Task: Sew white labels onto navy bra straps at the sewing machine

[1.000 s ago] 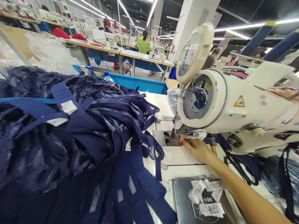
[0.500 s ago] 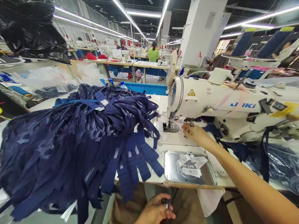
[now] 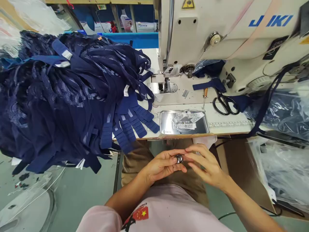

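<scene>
My left hand (image 3: 160, 166) and my right hand (image 3: 205, 164) meet over my lap, below the table's front edge. Between their fingertips sits a small round metal bobbin case (image 3: 179, 158); the left hand cradles it and the right hand's fingers touch it from the right. Above, the white sewing machine (image 3: 217, 35) stands on the table, its needle over the needle plate (image 3: 162, 87). A big heap of navy lace garments with straps (image 3: 72, 93) hangs over the table's left side.
A shiny metal tray (image 3: 166, 124) with paper labels sits at the table's front edge. Black scissors (image 3: 224, 103) and a wooden-handled tool (image 3: 204, 96) lie right of the needle. Clear plastic bags with navy fabric (image 3: 282, 112) fill the right side.
My right hand has left the needle area and come down to my lap, joining the left hand on the bobbin case. The view has tilted down toward my lap.
</scene>
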### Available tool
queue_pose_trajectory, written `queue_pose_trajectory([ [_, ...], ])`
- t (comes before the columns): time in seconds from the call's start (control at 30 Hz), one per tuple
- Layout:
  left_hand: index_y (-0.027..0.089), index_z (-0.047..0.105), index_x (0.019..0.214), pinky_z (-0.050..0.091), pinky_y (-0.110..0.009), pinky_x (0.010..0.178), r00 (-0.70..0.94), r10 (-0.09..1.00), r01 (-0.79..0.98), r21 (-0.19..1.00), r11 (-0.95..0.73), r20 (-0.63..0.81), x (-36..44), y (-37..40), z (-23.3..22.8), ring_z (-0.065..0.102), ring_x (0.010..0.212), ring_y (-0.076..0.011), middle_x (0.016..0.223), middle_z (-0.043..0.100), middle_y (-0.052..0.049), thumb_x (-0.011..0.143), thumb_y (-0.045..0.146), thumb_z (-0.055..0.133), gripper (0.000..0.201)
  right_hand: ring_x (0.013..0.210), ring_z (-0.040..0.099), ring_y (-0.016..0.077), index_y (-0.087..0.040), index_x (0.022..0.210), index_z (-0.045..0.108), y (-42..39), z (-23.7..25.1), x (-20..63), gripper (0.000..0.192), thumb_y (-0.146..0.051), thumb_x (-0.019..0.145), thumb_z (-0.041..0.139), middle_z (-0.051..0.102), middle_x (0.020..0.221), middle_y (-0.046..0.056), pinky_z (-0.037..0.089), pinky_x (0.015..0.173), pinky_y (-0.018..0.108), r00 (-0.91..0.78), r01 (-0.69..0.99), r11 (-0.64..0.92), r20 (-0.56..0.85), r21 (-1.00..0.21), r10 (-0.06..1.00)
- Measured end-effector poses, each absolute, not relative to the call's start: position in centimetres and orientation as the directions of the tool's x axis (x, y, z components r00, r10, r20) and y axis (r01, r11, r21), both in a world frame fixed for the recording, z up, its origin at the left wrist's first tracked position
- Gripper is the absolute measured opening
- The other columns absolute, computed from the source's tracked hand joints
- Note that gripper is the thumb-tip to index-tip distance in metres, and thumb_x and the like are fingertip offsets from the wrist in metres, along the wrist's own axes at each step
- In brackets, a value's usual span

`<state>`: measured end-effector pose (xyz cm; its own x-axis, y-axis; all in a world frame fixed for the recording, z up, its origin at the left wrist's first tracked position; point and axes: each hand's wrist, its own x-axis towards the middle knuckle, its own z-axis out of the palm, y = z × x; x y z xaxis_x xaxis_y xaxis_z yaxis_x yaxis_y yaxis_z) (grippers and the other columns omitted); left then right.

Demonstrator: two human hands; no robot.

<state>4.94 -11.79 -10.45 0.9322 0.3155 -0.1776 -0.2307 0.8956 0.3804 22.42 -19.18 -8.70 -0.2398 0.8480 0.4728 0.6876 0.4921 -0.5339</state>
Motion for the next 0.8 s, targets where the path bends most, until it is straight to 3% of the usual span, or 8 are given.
queue_pose_trajectory([
  [0.17, 0.010, 0.060, 0.103, 0.043, -0.025, 0.072, 0.932, 0.309, -0.217, 0.391, 0.894, -0.190, 5.0, -12.0, -10.6, 0.062, 0.070, -0.0142, 0.082, 0.065, -0.007, 0.070, 0.019, 0.066, 0.035, 0.100, 0.045, 0.0215, -0.017, 0.109, 0.049, -18.5, -9.1, 22.0, 0.031, -0.010, 0.079, 0.051, 0.049, 0.108, 0.012, 0.042, 0.081, 0.042, -0.280, 0.687, 0.515, 0.467, -0.513, 0.839],
  [0.37, 0.010, 0.058, 0.101, 0.042, -0.027, 0.075, 0.909, 0.292, -0.158, 0.400, 0.903, -0.299, 4.9, -12.3, -10.6, 0.062, 0.067, -0.0141, 0.078, 0.062, -0.004, 0.068, 0.028, 0.068, 0.039, 0.098, 0.048, 0.0207, -0.018, 0.100, 0.053, -17.9, -10.0, 21.5, 0.022, -0.010, 0.079, 0.051, 0.055, 0.100, 0.009, 0.042, 0.080, 0.041, -0.288, 0.671, 0.546, 0.502, -0.502, 0.816],
  [0.47, 0.015, 0.054, 0.107, 0.044, -0.031, 0.075, 0.836, 0.451, -0.188, 0.609, 0.771, -0.313, 4.8, -12.5, -10.8, 0.061, 0.067, -0.0148, 0.089, 0.060, -0.005, 0.071, 0.035, 0.065, 0.043, 0.092, 0.050, 0.0188, -0.019, 0.096, 0.055, -18.0, -10.8, 20.8, 0.018, -0.011, 0.079, 0.051, 0.057, 0.095, 0.007, 0.043, 0.076, 0.038, -0.188, 0.672, 0.464, 0.472, -0.577, 0.861],
  [0.53, 0.017, 0.053, 0.108, 0.044, -0.031, 0.076, 0.716, 0.622, -0.155, 0.796, 0.586, -0.318, 4.7, -12.7, -11.1, 0.059, 0.071, -0.0138, 0.099, 0.059, -0.007, 0.070, 0.032, 0.066, 0.043, 0.090, 0.051, 0.0173, -0.019, 0.093, 0.056, -18.1, -11.3, 20.2, 0.015, -0.012, 0.080, 0.051, 0.057, 0.094, 0.006, 0.044, 0.075, 0.035, -0.101, 0.656, 0.383, 0.427, -0.651, 0.899],
  [0.6, 0.016, 0.056, 0.105, 0.045, -0.029, 0.077, 0.618, 0.734, -0.065, 0.911, 0.407, -0.284, 4.5, -12.7, -11.4, 0.058, 0.075, -0.0141, 0.099, 0.060, -0.007, 0.070, 0.028, 0.065, 0.038, 0.087, 0.053, 0.0152, -0.019, 0.089, 0.057, -18.2, -11.6, 19.6, 0.012, -0.014, 0.081, 0.050, 0.057, 0.092, 0.006, 0.045, 0.074, 0.031, 0.004, 0.606, 0.278, 0.352, -0.745, 0.936],
  [0.7, 0.015, 0.063, 0.096, 0.046, -0.028, 0.074, 0.593, 0.778, 0.056, 0.974, 0.220, -0.210, 4.3, -12.6, -11.8, 0.059, 0.072, -0.0154, 0.083, 0.063, -0.007, 0.075, 0.029, 0.059, 0.025, 0.082, 0.055, 0.0135, -0.018, 0.080, 0.058, -18.1, -12.0, 18.7, 0.009, -0.021, 0.082, 0.049, 0.056, 0.089, 0.005, 0.045, 0.071, 0.027, 0.129, 0.470, 0.127, 0.211, -0.873, 0.969],
  [0.8, 0.014, 0.064, 0.091, 0.047, -0.028, 0.069, 0.581, 0.781, 0.082, 0.971, 0.223, -0.228, 4.2, -12.3, -12.0, 0.059, 0.064, -0.0151, 0.067, 0.063, -0.004, 0.076, 0.029, 0.057, 0.023, 0.076, 0.056, 0.0136, -0.018, 0.079, 0.055, -17.9, -12.5, 18.3, 0.013, -0.030, 0.080, 0.050, 0.058, 0.080, 0.003, 0.045, 0.068, 0.026, 0.229, 0.286, -0.032, 0.035, -0.958, 0.973],
])
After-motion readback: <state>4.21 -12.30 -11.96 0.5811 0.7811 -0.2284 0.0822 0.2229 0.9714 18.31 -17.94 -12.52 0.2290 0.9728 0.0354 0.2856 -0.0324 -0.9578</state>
